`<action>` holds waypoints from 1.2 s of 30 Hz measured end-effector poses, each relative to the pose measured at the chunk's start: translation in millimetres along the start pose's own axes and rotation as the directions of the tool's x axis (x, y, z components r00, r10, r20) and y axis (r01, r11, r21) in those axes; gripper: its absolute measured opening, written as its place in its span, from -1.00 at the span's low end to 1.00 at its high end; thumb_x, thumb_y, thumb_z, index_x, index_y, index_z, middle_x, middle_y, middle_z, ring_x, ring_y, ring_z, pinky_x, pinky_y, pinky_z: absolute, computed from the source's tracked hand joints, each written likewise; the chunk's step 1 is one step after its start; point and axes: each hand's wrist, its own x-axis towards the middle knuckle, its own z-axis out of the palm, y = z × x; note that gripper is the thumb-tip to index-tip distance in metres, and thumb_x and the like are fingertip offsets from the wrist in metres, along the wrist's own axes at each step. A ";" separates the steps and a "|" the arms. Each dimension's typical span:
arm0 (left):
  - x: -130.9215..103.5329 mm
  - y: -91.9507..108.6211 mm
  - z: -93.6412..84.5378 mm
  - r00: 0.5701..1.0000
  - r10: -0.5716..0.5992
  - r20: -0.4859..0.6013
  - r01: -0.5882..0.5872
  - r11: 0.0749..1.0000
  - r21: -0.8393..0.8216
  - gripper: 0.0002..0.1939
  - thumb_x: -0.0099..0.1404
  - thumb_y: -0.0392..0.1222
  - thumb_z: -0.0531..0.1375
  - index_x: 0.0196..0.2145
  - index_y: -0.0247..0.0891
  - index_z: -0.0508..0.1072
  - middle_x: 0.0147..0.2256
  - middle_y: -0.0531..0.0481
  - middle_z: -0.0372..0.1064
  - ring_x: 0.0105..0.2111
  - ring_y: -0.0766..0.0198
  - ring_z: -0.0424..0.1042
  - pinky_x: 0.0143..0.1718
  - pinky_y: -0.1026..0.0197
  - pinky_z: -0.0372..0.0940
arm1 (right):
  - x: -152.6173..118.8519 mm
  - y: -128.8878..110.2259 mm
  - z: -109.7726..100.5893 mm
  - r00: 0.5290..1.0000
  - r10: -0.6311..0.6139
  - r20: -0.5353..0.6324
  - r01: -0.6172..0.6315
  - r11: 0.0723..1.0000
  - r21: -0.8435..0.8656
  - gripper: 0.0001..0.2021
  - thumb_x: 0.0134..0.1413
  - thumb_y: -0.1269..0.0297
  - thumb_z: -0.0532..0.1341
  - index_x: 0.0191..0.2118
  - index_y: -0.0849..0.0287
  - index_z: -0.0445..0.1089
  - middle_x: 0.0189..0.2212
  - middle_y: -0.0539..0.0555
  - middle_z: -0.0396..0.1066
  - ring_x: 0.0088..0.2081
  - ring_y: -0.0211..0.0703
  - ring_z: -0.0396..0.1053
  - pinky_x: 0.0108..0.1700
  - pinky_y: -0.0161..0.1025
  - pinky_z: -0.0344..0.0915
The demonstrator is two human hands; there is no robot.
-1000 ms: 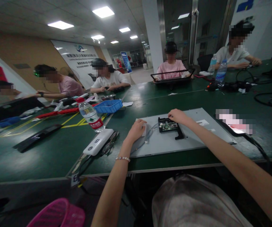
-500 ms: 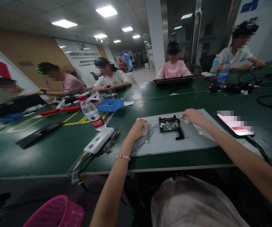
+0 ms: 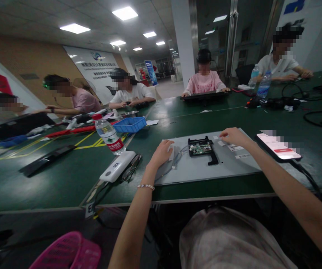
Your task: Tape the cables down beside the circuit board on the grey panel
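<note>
A flat grey panel [image 3: 194, 173] lies on the table in front of me. On its middle sits a green circuit board [image 3: 198, 149] in a black bracket [image 3: 213, 158], with grey cables [image 3: 177, 158] running left from it. My left hand [image 3: 162, 152] rests over the panel's left edge by a white piece, fingers extended and apart. Over the upper right part of the panel is my right hand [image 3: 234, 136], fingers loosely bent and apart, with nothing visible in them. Small white stickers [image 3: 221, 143] lie just beside its fingertips.
Left of the panel stand a white power bank [image 3: 117, 167], a water bottle [image 3: 110, 136] and a blue tray [image 3: 131, 124]. A lit phone [image 3: 278, 146] with a cable lies to the right. Several people sit round the green table; a pink basket [image 3: 85, 250] is below its edge.
My right hand has shifted slightly right, off the white sticker near the board, uncovering it. My left hand has stayed nearly still. The person opposite has raised a hand to their panel's edge.
</note>
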 end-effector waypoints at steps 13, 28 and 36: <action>3.8 5.0 -7.4 1.000 0.007 -0.019 -0.006 0.999 0.050 -0.66 0.32 -0.26 0.02 0.04 -0.21 0.33 -0.03 -0.12 0.28 0.01 0.11 0.27 0.10 0.00 0.19 | -2.6 -14.6 10.8 0.995 -0.044 -0.091 0.044 0.999 -0.009 -0.72 0.17 0.23 0.14 -0.06 0.20 0.44 -0.04 0.17 0.41 -0.03 -0.05 0.34 0.02 -0.20 0.21; 9.5 7.4 -5.6 0.999 0.041 -0.008 -0.041 0.999 0.022 -0.69 0.33 -0.24 0.02 0.01 -0.23 0.35 -0.04 -0.12 0.29 0.00 0.12 0.27 0.09 0.02 0.19 | 2.3 -18.4 20.5 0.993 -0.082 -0.082 0.071 0.989 -0.128 -0.71 0.23 0.23 0.09 -0.07 0.23 0.46 -0.10 0.19 0.43 -0.09 -0.06 0.36 -0.07 -0.25 0.23; 39.2 62.6 -11.1 0.980 0.153 0.123 -0.157 0.987 0.024 -0.61 0.33 -0.14 0.05 0.10 -0.23 0.28 0.07 -0.14 0.24 0.08 0.07 0.23 0.14 0.03 0.13 | 10.9 -19.2 23.3 0.996 -0.029 -0.083 0.009 0.974 -0.225 -0.71 0.27 0.24 0.06 -0.15 0.18 0.51 -0.16 0.17 0.47 -0.11 -0.06 0.39 -0.16 -0.27 0.23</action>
